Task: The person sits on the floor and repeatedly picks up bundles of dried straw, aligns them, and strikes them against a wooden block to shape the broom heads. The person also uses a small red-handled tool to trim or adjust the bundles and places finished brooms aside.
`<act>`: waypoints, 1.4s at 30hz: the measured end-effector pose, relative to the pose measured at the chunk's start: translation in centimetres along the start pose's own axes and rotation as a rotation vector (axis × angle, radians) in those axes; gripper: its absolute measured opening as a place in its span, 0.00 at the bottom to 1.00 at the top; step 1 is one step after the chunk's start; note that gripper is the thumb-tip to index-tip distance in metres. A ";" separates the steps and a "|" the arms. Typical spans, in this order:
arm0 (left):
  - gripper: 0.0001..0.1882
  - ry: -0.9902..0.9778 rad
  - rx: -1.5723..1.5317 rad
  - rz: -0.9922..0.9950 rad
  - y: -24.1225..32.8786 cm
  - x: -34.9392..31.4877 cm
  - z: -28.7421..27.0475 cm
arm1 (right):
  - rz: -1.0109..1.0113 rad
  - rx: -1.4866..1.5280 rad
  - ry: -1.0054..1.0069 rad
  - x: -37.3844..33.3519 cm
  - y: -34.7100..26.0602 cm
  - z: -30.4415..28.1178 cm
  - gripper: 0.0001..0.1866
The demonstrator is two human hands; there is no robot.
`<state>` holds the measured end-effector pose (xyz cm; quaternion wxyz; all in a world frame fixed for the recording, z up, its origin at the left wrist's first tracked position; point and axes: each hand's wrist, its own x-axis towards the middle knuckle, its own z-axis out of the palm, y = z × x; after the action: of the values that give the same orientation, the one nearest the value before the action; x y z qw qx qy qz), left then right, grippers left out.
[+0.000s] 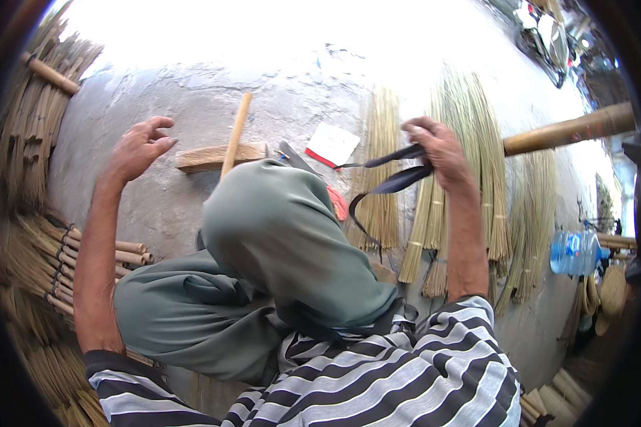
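Grey floor (164, 220) ahead | straw bundles (488, 178) on my right | my left hand (139, 153) well apart, empty, fingers parted | my right hand (445, 156) nearer, fingers gripping the dark strap (395, 183), its long tails trailing leftward

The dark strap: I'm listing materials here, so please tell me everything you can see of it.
The dark strap is a flat, flexible, blackish band, perhaps rubber or cloth. The right hand grips it, and two lengths come out toward the left. The upper narrows to a thin end near the white, red-edged item; the lower bends and hangs in a slim tail in front of a straw bundle. Whether they are one piece, I cannot tell.
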<state>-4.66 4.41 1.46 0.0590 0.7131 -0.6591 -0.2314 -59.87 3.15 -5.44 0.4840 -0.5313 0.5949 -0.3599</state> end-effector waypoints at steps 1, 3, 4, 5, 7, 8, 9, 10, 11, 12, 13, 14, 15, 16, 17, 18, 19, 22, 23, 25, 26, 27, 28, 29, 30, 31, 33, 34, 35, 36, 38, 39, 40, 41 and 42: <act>0.27 0.009 0.026 -0.004 -0.4 0.2 0.2 | 0.014 0.025 0.041 -2.1 -0.5 -2.8 0.13; 0.28 0.009 0.039 0.026 -1.0 0.9 0.9 | 0.005 0.049 0.190 -6.9 -1.6 -8.3 0.11; 0.28 0.018 0.069 0.044 -1.3 1.3 1.4 | -0.040 0.040 0.291 -9.5 -2.4 -10.7 0.10; 0.28 -0.031 0.062 0.080 -1.4 1.9 1.9 | -0.016 0.026 0.449 -12.1 -3.3 -12.9 0.10; 0.28 -0.115 0.078 0.148 -1.6 3.5 3.2 | -0.137 -0.043 0.712 -17.8 -5.8 -16.5 0.10; 0.29 -0.142 0.092 0.162 -1.7 4.3 4.2 | -0.249 -0.123 0.786 -20.8 -7.3 -17.8 0.11; 0.29 -0.234 0.092 0.168 -1.7 5.4 5.3 | -0.312 -0.210 0.905 -23.5 -8.8 -18.7 0.12; 0.28 -0.309 0.102 0.166 -1.7 6.5 6.5 | -0.382 -0.242 1.033 -25.6 -10.3 -19.4 0.14; 0.28 -0.359 0.103 0.173 -1.8 7.4 7.4 | -0.432 -0.280 1.189 -27.7 -11.7 -19.7 0.16; 0.28 -0.378 0.128 0.255 -1.9 8.3 8.5 | -0.526 -0.255 1.239 -29.6 -12.8 -19.8 0.16; 0.28 -0.407 0.075 0.175 -2.0 8.9 9.3 | -0.638 -0.252 1.308 -31.2 -13.5 -19.7 0.17; 0.28 -0.423 0.057 0.169 -2.3 9.4 10.1 | -0.658 -0.373 1.333 -32.8 -14.2 -19.5 0.17; 0.28 -0.431 0.038 0.163 -2.4 9.7 10.6 | -0.614 -0.385 1.357 -34.2 -14.0 -19.2 0.16; 0.28 -0.438 0.021 0.145 -2.7 10.0 11.2 | -0.579 -0.412 1.360 -35.2 -13.6 -18.8 0.14; 0.28 -0.439 0.003 0.132 -3.0 10.1 11.5 | -0.543 -0.432 1.360 -36.2 -12.9 -18.5 0.13; 0.28 -0.436 -0.021 0.117 -3.3 10.2 11.8 | -0.474 -0.429 1.315 -36.8 -11.7 -18.1 0.10; 0.28 -0.432 -0.049 0.101 -3.7 10.3 12.0 | -0.368 -0.365 1.182 -37.7 -10.4 -17.7 0.09; 0.27 -0.413 -0.153 0.051 -5.6 10.4 12.0 | -0.013 -0.202 1.003 -39.8 -3.5 -14.9 0.11; 0.27 -0.405 -0.197 0.033 -6.5 10.4 11.9 | 0.126 -0.135 0.917 -40.4 -0.6 -13.9 0.12; 0.27 -0.383 -0.297 0.001 -8.5 10.6 11.4 | 0.263 -0.060 0.807 -41.3 6.3 -11.3 0.13; 0.27 -0.377 -0.359 -0.013 -9.6 10.6 11.1 | 0.316 -0.020 0.807 -41.3 10.2 -9.8 0.16; 0.27 -0.370 -0.419 -0.026 -10.7 10.7 10.7 | 0.501 -0.098 0.798 -41.6 13.8 -8.5 0.19; 0.27 -0.363 -0.481 -0.039 -11.8 10.6 10.3 | 0.592 -0.349 0.735 -42.3 17.0 -7.4 0.20; 0.27 -0.359 -0.536 -0.052 -12.8 10.6 9.9 | 0.654 -0.628 0.669 -42.8 20.2 -6.2 0.20; 0.27 -0.355 -0.585 -0.060 -13.8 10.4 9.4 | 0.702 -0.675 0.591 -43.3 22.9 -4.8 0.20; 0.27 -0.348 -0.637 -0.065 -14.6 10.3 9.0 | 0.735 -0.666 0.518 -43.6 25.2 -3.4 0.21; 0.27 -0.342 -0.719 -0.075 -15.6 10.0 8.4 | 0.790 -0.592 0.240 -44.2 28.3 -1.3 0.22; 0.27 -0.328 -0.735 -0.094 -15.8 9.8 8.2 | 0.822 -0.573 0.098 -44.1 29.1 -0.2 0.22; 0.27 -0.292 -0.684 -0.152 -15.7 9.7 8.1 | 0.906 -0.563 -0.052 -44.1 29.4 0.6 0.22; 0.26 -0.265 -0.708 -0.199 -15.4 9.4 7.9 | 0.848 -0.632 -0.055 -44.2 29.2 1.0 0.21; 0.25 -0.297 -0.682 -0.141 -14.0 9.0 7.7 | 0.864 -0.795 -0.087 -44.4 27.9 1.1 0.20; 0.25 -0.296 -0.635 -0.139 -13.0 8.8 7.6 | 0.832 -0.824 -0.037 -44.4 27.1 0.8 0.18; 0.25 -0.306 -0.578 -0.132 -11.9 8.4 7.5 | 0.823 -0.855 -0.007 -44.2 26.3 0.2 0.17; 0.25 -0.311 -0.521 -0.126 -10.6 7.9 7.3 | 0.802 -0.894 0.036 -44.1 25.5 -0.5 0.16; 0.25 -0.315 -0.458 -0.117 -9.3 7.5 7.2 | 0.679 -0.953 0.125 -43.9 24.8 -1.2 0.17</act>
<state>1.08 -0.14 -10.40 0.1017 0.6733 -0.5485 -0.4852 -69.45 50.46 -19.96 0.2440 -0.4475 0.8554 0.0918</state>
